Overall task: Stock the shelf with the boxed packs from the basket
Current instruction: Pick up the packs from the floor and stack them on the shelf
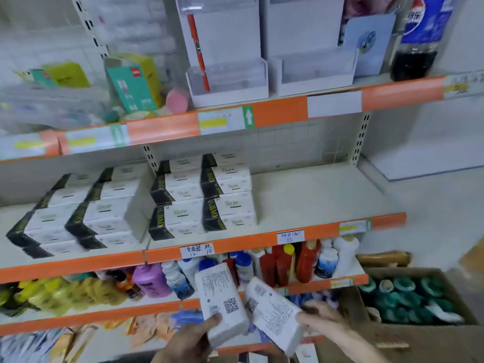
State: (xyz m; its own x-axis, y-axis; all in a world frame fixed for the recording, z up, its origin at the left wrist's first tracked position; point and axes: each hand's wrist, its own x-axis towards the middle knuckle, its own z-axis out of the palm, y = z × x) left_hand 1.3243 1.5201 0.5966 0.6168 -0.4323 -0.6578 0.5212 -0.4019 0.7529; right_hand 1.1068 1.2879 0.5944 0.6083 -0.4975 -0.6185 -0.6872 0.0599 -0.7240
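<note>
Surface: orange-edged shelf (301, 197) above both hands, white-and-black packs (227, 205) stacked on its left part
Hands: left hand (191, 341) grips one white pack (222, 299); right hand (324, 323) grips another (275, 315)
Hidden: basket out of view; wrists cut off
Writing: QR codes on held packs; Pepsi bottle (419, 38) far above

shelving unit (235, 247), white boards with orange front strips. top board: two clear-fronted display trays (227, 85), a teal box (132, 86), a pink roll (178, 100), a cola bottle (416, 48) at far right. middle board: white packs with black ends (201, 195), stacked in rows on the left and centre; bare board to their right. next board down: bottles (301, 260), a purple one (150, 280), yellow packets (65, 292). handwritten price tags (197, 250) on the strip.
</note>
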